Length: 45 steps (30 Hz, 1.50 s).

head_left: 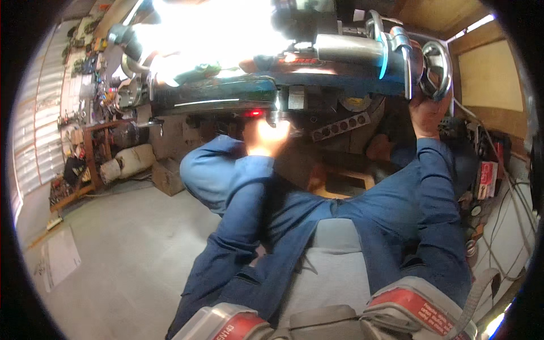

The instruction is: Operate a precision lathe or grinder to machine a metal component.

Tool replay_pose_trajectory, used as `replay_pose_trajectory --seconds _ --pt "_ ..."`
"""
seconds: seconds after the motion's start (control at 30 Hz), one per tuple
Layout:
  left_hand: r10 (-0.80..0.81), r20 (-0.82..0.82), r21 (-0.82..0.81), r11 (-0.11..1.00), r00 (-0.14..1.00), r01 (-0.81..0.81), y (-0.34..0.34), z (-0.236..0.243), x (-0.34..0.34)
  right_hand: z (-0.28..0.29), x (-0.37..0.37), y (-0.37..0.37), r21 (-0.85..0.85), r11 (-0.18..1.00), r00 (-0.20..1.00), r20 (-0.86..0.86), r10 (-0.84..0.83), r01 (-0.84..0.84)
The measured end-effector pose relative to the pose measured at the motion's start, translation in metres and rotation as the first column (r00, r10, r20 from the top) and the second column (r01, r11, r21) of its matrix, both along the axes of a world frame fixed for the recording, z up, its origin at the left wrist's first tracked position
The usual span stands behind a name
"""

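A long blue and dark lathe-like machine (345, 79) stands across the top of the view. My left hand (266, 137) is raised to its front, fingers curled at a short metal handle (278, 115); strong light washes out part of this hand. A small red light (256, 113) glows right beside it. At the machine's right end my right hand (429, 118) reaches up, its fingers closed at the lower rim of a chrome handwheel (437, 69). A grey metal cylinder (348, 49) lies along the machine's top, left of the wheel. Glare hides the machine's upper left part.
Under the machine are a power strip (341, 127) and a wooden frame (340, 178) between my legs. A cardboard box (168, 176) and cluttered shelving (90, 153) stand on the left. Cables (513, 198) hang at the right. Red-labelled mask filters (419, 306) fill the bottom edge.
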<state>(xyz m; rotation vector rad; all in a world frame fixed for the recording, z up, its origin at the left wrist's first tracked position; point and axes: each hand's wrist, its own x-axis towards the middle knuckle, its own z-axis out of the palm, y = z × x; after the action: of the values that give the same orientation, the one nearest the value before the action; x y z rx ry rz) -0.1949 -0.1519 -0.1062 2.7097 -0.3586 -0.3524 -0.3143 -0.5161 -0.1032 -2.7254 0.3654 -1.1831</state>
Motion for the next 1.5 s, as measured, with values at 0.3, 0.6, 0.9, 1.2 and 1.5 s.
replay_pose_trajectory --seconds 0.3,0.6,0.9,1.2,1.5 --pt "-0.007 0.184 -0.339 0.938 0.983 0.07 0.031 -0.036 0.014 0.017 0.0 0.013 0.043 0.995 0.988 0.121 -0.094 0.089" --pt "0.087 -0.17 -0.65 0.739 0.982 -0.178 0.053 -0.059 0.01 0.092 0.018 0.032 0.097 0.894 0.877 -0.264 -0.401 0.438" --pt "-0.181 -0.022 -0.253 0.952 0.983 0.17 0.087 -0.13 0.023 0.091 0.024 0.028 -0.024 0.9 0.88 -0.2 -0.431 0.436" --pt "0.03 -0.474 -0.64 0.674 0.88 -0.368 0.088 -0.161 0.017 0.044 0.025 0.025 -0.042 0.94 0.901 0.304 -0.31 0.337" --pt "-0.049 -0.473 -0.556 0.791 0.88 -0.255 0.074 -0.138 0.021 0.032 0.025 0.024 -0.045 0.952 0.885 0.384 -0.264 0.304"
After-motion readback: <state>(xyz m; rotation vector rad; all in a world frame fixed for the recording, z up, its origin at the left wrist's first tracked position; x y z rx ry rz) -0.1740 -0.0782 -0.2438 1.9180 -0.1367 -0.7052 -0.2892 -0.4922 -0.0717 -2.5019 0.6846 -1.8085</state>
